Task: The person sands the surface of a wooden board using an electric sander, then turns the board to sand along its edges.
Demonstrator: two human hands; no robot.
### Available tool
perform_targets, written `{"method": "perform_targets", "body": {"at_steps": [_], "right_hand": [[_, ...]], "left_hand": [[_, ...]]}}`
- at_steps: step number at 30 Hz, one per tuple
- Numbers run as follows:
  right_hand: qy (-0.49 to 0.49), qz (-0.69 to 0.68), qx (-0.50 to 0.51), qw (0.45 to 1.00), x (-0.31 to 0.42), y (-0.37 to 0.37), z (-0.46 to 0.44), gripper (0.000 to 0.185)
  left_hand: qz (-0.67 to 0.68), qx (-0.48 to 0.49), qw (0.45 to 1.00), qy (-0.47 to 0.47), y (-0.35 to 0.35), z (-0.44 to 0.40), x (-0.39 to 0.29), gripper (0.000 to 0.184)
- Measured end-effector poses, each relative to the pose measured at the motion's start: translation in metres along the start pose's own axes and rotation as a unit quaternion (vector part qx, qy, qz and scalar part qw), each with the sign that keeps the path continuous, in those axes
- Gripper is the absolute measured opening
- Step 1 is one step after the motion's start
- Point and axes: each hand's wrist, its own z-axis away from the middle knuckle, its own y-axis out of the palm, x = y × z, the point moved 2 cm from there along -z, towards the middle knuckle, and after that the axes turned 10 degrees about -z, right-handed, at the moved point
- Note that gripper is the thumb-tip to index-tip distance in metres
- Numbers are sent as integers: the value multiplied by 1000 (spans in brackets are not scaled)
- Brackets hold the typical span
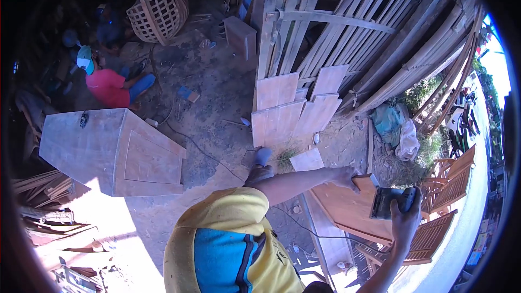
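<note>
My right hand [407,216] is wrapped round a dark power sander [388,203], which sits against the brown wooden panel [353,206] in front of me. My left arm reaches across, and my left hand [344,178] grips that panel near its raised end, thumb and fingers apart at the edge. The far side of the panel and the sander's underside are hidden. Below the panel lies a long pale board [328,233].
Wooden chairs [434,233] stand beyond the panel. Flat boards [293,108] lean on a slatted rack. A cord [217,157] crosses the ground. Behind are a large wooden cabinet [114,152] and a seated person in a red shirt [108,84]. Plastic bags [399,127] lie nearby.
</note>
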Motion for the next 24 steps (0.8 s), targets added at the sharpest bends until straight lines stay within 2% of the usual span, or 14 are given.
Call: {"method": "perform_targets", "body": {"at_steps": [1,3,4,5,6,8,9,13,15,17,20,21,23,24], "right_hand": [[41,-23,32,998,36,0,-3,74],[65,-30,51,996,46,-5,-4,74],[51,15,21,998,34,-7,3,75],[90,26,1,996,27,-15,8,77],[112,45,-9,993,12,-26,15,80],[193,72,-25,978,-29,-51,31,81],[215,77,-41,973,-55,-64,42,80],[328,114,-72,935,-140,-122,77,81],[343,113,-86,928,-175,-133,87,80],[338,110,-83,931,-165,-126,87,80],[278,109,-75,951,-111,-94,66,81],[269,90,-55,957,-86,-82,62,82],[243,60,-33,968,-48,-62,59,83],[228,49,-25,972,-40,-59,60,82]], "left_hand": [[-22,10,1000,-6,5,-5,6,57],[-66,14,997,-24,14,-15,29,52],[-1,0,1000,7,-1,2,-7,50],[-2,18,1000,-12,1,1,-3,48],[-31,24,999,-11,4,-5,6,47],[15,33,999,-27,11,-8,21,46],[50,30,998,3,16,-13,35,44],[61,32,998,9,13,-6,19,40],[61,36,997,3,13,-4,17,39],[52,13,999,-7,13,-2,16,36],[21,19,999,-34,11,0,11,41],[17,32,999,-24,13,-2,21,41],[-4,-36,999,29,13,-10,47,47],[-6,-26,999,40,13,-11,46,47]]}}
